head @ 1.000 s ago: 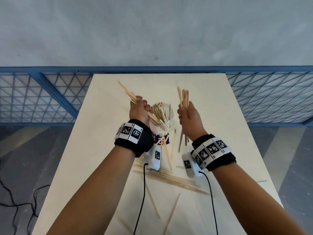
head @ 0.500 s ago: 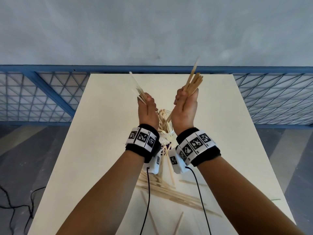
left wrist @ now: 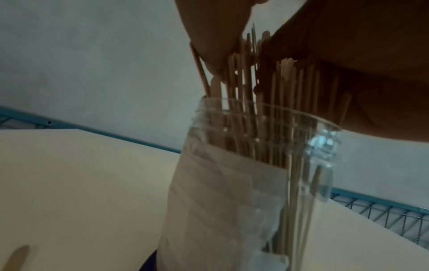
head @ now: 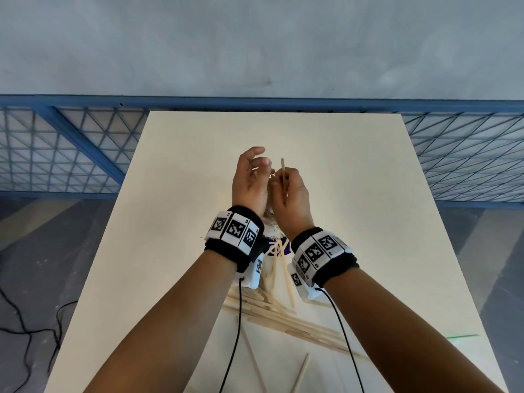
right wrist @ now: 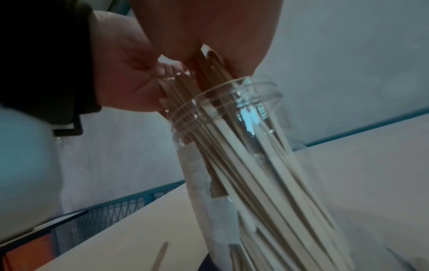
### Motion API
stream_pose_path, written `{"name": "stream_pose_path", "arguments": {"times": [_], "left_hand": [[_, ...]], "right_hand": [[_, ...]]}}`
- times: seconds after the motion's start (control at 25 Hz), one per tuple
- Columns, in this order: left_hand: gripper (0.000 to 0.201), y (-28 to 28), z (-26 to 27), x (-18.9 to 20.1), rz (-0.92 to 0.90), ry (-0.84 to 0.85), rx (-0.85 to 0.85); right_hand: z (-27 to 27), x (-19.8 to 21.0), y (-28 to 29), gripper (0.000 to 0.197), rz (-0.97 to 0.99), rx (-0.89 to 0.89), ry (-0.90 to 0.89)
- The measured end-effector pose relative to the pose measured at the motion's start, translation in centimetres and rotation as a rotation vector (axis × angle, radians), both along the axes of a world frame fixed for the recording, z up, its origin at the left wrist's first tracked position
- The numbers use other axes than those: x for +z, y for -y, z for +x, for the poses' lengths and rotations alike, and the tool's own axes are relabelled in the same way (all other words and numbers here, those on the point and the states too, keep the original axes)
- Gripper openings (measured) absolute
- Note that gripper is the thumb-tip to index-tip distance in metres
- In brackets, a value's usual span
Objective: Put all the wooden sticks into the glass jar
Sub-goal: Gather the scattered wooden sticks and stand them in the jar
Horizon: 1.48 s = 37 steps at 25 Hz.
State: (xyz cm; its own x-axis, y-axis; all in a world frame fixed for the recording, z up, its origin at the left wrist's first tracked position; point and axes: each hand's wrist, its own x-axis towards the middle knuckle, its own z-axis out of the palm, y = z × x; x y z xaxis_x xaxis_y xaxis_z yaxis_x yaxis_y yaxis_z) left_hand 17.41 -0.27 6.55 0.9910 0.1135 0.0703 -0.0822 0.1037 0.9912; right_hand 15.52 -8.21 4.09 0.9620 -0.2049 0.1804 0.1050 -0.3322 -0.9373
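Both hands have dropped their bundles since half a second ago: the sticks that fanned up from each fist now stand in the glass jar (left wrist: 243, 183), and the two hands have closed in together over its mouth. From the head camera the left hand (head: 251, 180) sits at about 11 o'clock of the jar with its fingers loosely spread and lifted, gripping nothing that shows; in the right wrist view its palm edge lies against the stick tops at the rim. Just beside it, at 1 o'clock, the right hand (head: 289, 194) is curled round a single wooden stick (head: 283, 173) that points straight up above the knuckles. Packed sticks in the jar (right wrist: 243, 165) lean toward 11 o'clock and rise past the threaded rim. Toward 6 o'clock of the jar, a heap of loose sticks (head: 283, 319) lies on the pale table (head: 368, 222), with a few strays nearer the person.
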Motion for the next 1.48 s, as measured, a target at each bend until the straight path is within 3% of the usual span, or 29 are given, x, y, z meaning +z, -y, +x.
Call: {"name": "stream_pose_path", "arguments": {"times": [0.12,0.36,0.48,0.68,0.8,0.88,0.96,1.08,1.24,1.36,1.48], "left_hand": [[0.020,0.0,0.3,0.1,0.022,0.021,-0.031],[0.021,-0.5,0.3,-1.1,0.272,-0.099,-0.057],[0.021,-0.8,0.4,-0.7,0.363,-0.102,-0.088],[0.028,-1.9,-1.9,0.0,0.653,0.060,-0.146],[0.039,-3.2,-3.8,-0.5,0.676,0.117,-0.116],[0.036,-4.1,-5.7,-1.1,0.688,0.147,-0.071],[0.033,-5.1,-8.2,-1.7,0.699,0.072,-0.065],[0.050,-6.7,-12.3,-2.8,0.656,-0.105,-0.102],[0.067,-7.9,-16.2,-4.0,0.585,-0.122,-0.144],[0.058,-8.6,-17.8,-4.6,0.607,-0.128,-0.100],[0.038,-10.3,-19.5,-5.2,0.712,-0.218,-0.130]], "right_hand": [[-0.1,-0.1,0.3,0.014,-0.070,0.010,-0.012],[-1.1,-0.6,0.5,0.031,-0.188,0.014,0.058],[-2.2,-0.1,1.1,0.046,-0.145,-0.013,0.055],[-5.8,-0.6,2.5,0.051,-0.036,-0.083,0.067],[-9.3,-2.0,3.1,0.043,-0.076,-0.084,-0.038],[-11.8,-3.0,3.6,0.036,-0.153,-0.020,-0.144],[-14.2,-4.0,4.0,0.032,-0.245,0.101,-0.269],[-17.3,-5.7,4.3,0.036,-0.396,0.301,-0.422],[-20.1,-6.8,4.2,0.047,-0.602,0.399,-0.438],[-21.9,-6.5,3.8,0.049,-0.650,0.410,-0.432],[-23.5,-6.3,3.7,0.046,-0.715,0.576,-0.467]]}}
